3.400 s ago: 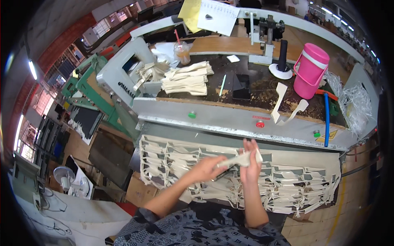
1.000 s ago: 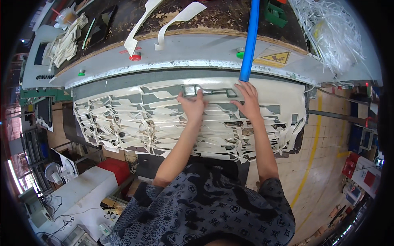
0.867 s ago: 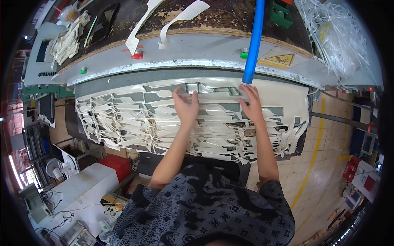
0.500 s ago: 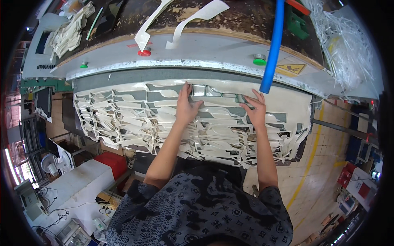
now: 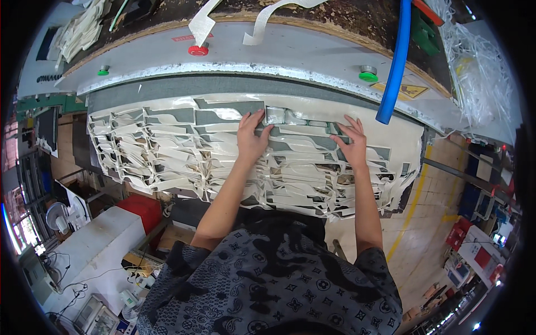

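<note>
Long, shiny, hollow metal frame (image 5: 286, 116), upper centre of frame, on cut-up cream sheet (image 5: 393, 129). Probably stiff, lightish, thin-edged; best held by end walls. Left hand (image 5: 254, 138) at left end, right hand (image 5: 353, 145) at right; fingers parted, unclenched.

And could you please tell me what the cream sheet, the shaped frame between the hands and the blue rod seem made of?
Cream sheet: perhaps leather or a synthetic, with a soft sheen; its thin strips twist.
Shaped frame: probably metal, silvery and reflective.
Blue rod: likely plastic, smooth, evenly coloured, slightly glossy.
</note>
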Tool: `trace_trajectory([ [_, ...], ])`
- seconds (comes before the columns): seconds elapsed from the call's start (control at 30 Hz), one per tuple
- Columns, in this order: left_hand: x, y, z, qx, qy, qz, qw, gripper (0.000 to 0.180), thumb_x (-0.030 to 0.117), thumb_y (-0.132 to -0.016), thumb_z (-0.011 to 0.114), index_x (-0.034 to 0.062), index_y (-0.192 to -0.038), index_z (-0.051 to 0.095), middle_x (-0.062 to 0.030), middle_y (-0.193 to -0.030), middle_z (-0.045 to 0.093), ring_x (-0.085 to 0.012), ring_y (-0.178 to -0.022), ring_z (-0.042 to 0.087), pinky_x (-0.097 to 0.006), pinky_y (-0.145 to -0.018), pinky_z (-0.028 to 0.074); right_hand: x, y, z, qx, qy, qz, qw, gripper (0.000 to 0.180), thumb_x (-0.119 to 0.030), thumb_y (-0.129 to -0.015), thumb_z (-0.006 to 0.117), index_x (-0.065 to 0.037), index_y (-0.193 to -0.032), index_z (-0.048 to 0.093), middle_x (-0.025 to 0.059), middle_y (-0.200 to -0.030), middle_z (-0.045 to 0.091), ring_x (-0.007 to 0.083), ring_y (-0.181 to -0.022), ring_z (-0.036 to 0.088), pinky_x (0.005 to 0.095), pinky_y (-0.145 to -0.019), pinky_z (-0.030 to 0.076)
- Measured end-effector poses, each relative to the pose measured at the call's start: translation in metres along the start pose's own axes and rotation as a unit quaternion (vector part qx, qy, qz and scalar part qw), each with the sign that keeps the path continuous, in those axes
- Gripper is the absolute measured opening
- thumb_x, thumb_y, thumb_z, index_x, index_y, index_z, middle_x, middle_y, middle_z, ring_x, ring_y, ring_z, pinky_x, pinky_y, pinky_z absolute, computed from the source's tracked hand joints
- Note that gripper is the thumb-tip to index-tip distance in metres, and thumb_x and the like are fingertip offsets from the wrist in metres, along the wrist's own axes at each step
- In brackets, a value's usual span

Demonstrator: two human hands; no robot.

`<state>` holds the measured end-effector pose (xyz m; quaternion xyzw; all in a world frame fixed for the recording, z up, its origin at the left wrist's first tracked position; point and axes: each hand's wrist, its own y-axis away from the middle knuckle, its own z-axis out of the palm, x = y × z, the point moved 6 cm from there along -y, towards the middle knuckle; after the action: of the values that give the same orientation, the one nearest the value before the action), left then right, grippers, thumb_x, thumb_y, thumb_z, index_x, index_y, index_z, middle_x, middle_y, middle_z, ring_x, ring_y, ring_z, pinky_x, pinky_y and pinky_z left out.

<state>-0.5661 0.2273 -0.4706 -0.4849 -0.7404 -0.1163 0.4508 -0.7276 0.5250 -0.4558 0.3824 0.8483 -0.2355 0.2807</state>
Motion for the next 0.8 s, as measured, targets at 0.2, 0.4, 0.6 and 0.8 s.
trace_trajectory([
  [0.2, 0.006, -0.002, -0.004, 0.003, 0.012, -0.014, 1.000, 0.054, 0.012, -0.081, 0.087, 0.0029, -0.131, 0.069, -0.0166, -0.119, 0.078, -0.0353, -0.112, 0.072, -0.047, -0.115, 0.045, -0.006, 0.008, 0.003, 0.007, 0.025, 0.007, 1.000, 0.040, -0.018, -0.082, 0.088, -0.008, -0.121, 0.080, 0.0100, -0.107, 0.080, 0.0293, -0.135, 0.062, 0.0546, -0.124, 0.030],
  [0.4, 0.007, -0.001, -0.003, 0.008, 0.009, 0.005, 1.000, 0.050, 0.011, -0.079, 0.087, 0.0021, -0.126, 0.072, -0.0164, -0.113, 0.078, -0.0346, -0.109, 0.072, -0.048, -0.114, 0.046, -0.006, 0.008, 0.004, 0.009, 0.034, -0.007, 0.999, 0.042, -0.018, -0.084, 0.087, -0.008, -0.124, 0.078, 0.0102, -0.117, 0.078, 0.0297, -0.135, 0.061, 0.0545, -0.124, 0.029],
  [0.6, 0.014, 0.004, -0.005, 0.076, 0.046, -0.022, 0.996, 0.084, 0.012, -0.077, 0.090, -0.0004, -0.150, 0.051, -0.0164, -0.129, 0.072, -0.0353, -0.120, 0.066, -0.046, -0.114, 0.045, -0.009, 0.008, 0.005, 0.034, 0.007, 0.005, 0.999, 0.043, -0.019, -0.085, 0.086, -0.006, -0.125, 0.076, 0.0104, -0.124, 0.076, 0.0309, -0.134, 0.061, 0.0551, -0.125, 0.029],
  [0.8, 0.011, 0.006, -0.005, 0.046, 0.023, 0.007, 0.999, 0.088, 0.011, -0.079, 0.089, -0.0027, -0.154, 0.045, -0.0157, -0.129, 0.072, -0.0380, -0.120, 0.063, -0.045, -0.108, 0.047, -0.005, 0.010, 0.006, 0.009, 0.040, -0.022, 0.999, 0.043, -0.017, -0.086, 0.085, -0.004, -0.125, 0.075, 0.0146, -0.126, 0.075, 0.0317, -0.134, 0.062, 0.0558, -0.125, 0.031],
])
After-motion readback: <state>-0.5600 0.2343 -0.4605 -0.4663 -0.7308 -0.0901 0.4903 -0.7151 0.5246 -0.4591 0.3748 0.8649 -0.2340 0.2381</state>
